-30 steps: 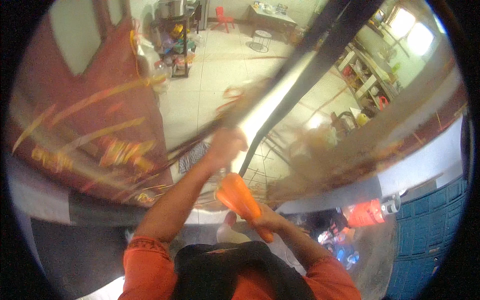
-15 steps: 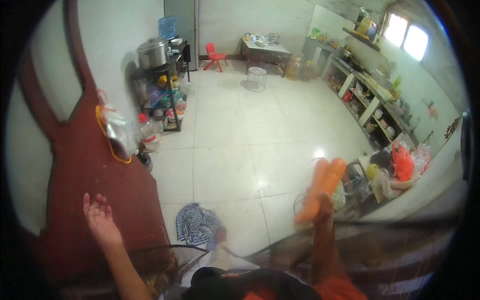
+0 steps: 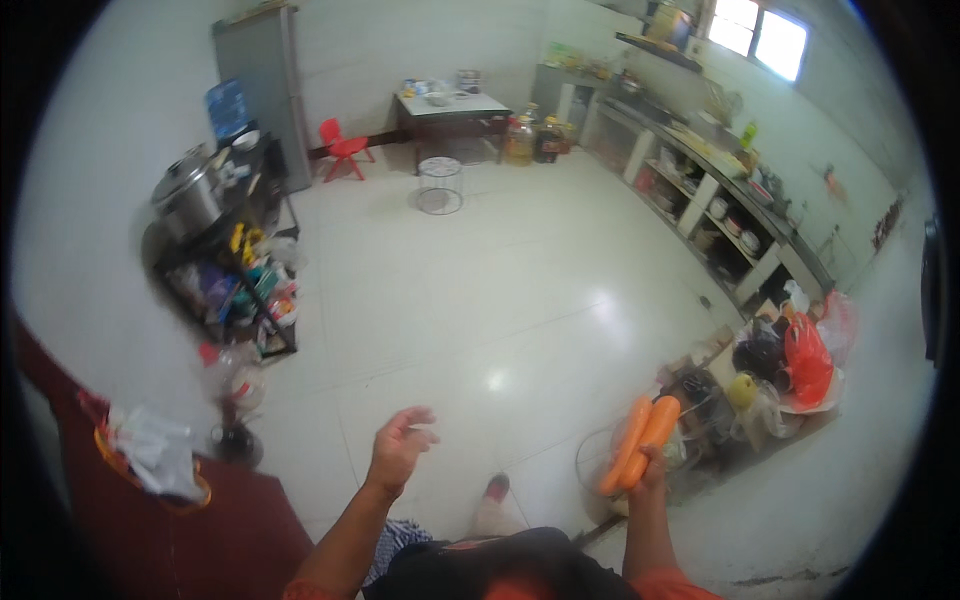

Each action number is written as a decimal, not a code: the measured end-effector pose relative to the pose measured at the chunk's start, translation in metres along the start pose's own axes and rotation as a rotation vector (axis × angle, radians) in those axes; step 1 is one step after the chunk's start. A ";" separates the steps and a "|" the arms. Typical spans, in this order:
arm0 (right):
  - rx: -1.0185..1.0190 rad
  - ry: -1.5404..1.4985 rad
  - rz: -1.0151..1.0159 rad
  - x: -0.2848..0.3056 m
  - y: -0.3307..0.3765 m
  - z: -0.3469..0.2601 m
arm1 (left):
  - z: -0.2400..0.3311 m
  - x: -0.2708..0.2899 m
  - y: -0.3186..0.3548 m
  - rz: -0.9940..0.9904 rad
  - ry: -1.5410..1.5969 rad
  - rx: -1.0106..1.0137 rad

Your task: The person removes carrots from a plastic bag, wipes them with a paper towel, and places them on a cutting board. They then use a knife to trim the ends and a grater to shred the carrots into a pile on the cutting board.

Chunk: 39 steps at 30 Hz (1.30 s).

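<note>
Two long, smooth, orange carrot-shaped vegetables (image 3: 658, 425), clasped side by side in the right hand (image 3: 651, 468), gripped near the lower ends, out to the right of the body. Just beyond, to the right: a bulging red plastic bag (image 3: 808, 362) and a round yellow-green fruit (image 3: 741, 389). Near the middle, raised over glossy pale floor tiles (image 3: 450, 290): the left hand (image 3: 401, 450), with fingers loosely bent and spread apart. Below the left forearm, partly hidden: a crumpled blue-and-white striped cloth (image 3: 398, 540).
</note>
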State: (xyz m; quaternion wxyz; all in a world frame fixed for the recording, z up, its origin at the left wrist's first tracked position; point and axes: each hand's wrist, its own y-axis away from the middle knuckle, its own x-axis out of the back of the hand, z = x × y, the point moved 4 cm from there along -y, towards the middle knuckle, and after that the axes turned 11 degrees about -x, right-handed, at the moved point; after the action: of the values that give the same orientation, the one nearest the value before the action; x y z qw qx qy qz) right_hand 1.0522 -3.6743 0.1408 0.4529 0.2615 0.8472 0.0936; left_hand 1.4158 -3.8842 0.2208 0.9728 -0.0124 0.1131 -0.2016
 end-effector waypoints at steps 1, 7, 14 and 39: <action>-0.007 0.003 0.037 0.010 -0.018 -0.006 | -0.009 -0.012 -0.031 -0.103 -0.135 0.003; -0.130 -0.040 0.050 0.001 -0.153 -0.056 | -0.148 0.035 -0.138 -0.387 -0.997 0.118; -0.230 -0.160 -0.050 -0.041 -0.319 -0.124 | -0.292 0.133 -0.156 -0.749 -1.311 0.549; -0.438 0.385 0.881 0.138 -0.774 -0.283 | -0.304 -0.012 -0.978 -0.216 -0.879 0.309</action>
State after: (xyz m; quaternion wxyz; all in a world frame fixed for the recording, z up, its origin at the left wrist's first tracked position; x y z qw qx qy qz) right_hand 0.4807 -4.2338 -0.1029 0.2510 0.4700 0.6853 0.4964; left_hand 0.9555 -4.7712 -0.0050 0.8925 0.0367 -0.3422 -0.2917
